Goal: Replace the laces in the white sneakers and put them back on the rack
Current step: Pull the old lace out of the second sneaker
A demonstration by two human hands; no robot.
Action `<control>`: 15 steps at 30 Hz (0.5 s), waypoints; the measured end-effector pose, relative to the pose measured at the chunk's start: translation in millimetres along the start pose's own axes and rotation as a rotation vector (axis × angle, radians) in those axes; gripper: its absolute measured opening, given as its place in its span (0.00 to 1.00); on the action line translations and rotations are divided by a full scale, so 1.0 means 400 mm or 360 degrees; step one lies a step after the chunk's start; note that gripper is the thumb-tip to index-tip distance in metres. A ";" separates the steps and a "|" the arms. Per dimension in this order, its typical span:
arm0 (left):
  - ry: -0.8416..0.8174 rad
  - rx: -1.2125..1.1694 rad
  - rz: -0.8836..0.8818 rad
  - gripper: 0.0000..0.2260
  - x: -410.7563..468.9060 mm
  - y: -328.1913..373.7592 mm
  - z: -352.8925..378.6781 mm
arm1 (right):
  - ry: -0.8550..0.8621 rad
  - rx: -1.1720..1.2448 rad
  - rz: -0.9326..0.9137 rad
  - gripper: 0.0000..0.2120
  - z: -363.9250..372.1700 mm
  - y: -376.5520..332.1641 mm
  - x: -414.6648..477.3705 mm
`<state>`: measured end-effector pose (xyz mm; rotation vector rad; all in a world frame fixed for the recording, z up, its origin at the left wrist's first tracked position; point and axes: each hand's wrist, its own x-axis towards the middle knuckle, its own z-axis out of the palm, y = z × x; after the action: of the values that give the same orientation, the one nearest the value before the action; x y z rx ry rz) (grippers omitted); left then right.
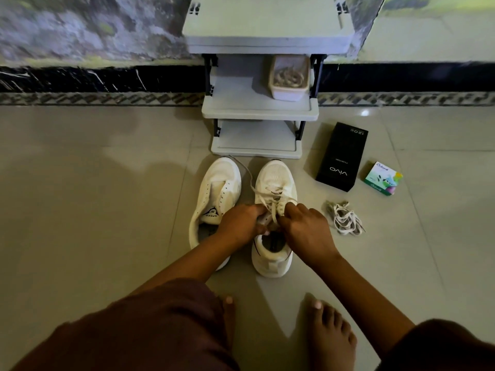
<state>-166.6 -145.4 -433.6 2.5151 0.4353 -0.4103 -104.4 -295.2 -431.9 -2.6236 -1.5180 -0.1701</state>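
Two white sneakers stand side by side on the tiled floor in front of the grey rack (259, 113). The left sneaker (217, 194) has no lace and its tongue is folded back. The right sneaker (276, 183) carries a white lace (273, 199) through its eyelets, with one loose end trailing toward the rack. My left hand (241, 223) grips the upper part of the right sneaker near the tongue. My right hand (305, 226) pinches the lace at the upper eyelets. A bundle of loose laces (345, 218) lies on the floor to the right.
A white tub (289, 79) holding more laces sits on the rack's middle shelf. A black phone box (341, 156) and a small green box (383, 178) lie on the floor right of the rack. My bare feet and knees are at the bottom.
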 end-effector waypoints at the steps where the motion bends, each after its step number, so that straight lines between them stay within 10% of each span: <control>1: -0.0007 0.0007 -0.0002 0.18 0.001 0.001 0.000 | -0.0006 0.0017 -0.0003 0.11 -0.001 -0.003 0.005; 9: -0.0088 0.0042 -0.0031 0.21 0.012 0.001 -0.006 | 0.0005 0.1983 0.0821 0.07 -0.075 0.014 0.038; 15: -0.0058 -0.0060 -0.0006 0.19 0.006 -0.005 -0.009 | -0.0642 0.0980 0.0461 0.25 -0.032 0.037 0.006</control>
<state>-164.5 -141.1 -432.5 2.4670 0.4300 -0.4445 -90.9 -302.3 -419.5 -2.3874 -1.0144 0.7620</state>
